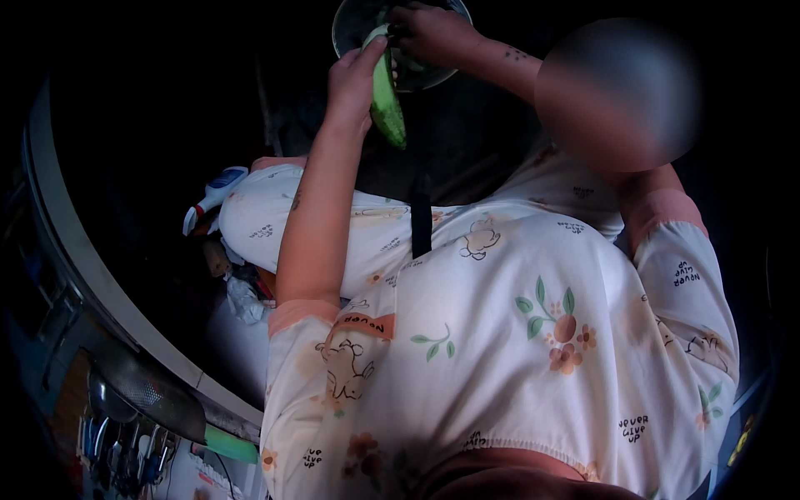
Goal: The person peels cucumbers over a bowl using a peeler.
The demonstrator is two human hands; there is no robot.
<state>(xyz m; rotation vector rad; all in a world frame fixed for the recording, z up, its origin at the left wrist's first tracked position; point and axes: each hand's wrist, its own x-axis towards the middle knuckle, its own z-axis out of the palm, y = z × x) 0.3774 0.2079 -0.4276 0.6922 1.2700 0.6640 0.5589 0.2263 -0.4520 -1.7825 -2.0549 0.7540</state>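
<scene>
My left hand (354, 79) is wrapped round a long green vegetable (388, 112), a cucumber or gourd by its shape. Its upper part is pale green, as if peeled; the lower tapered end keeps darker, mottled skin. My right hand (435, 35) is beside the vegetable's upper end, over a round metal bowl (433, 84). The right fingers are curled and in deep shadow, so anything held between them cannot be made out. Some pale green bits seem to lie in the bowl, too dark to tell clearly.
Patterned clothing (500, 333) covers my torso and lap. A white and blue spray bottle (218, 190) is by my left knee, near a crumpled plastic bag (243, 298). At lower left are a metal colander (154, 392), several utensils (125, 450) and a curved pale edge (108, 292).
</scene>
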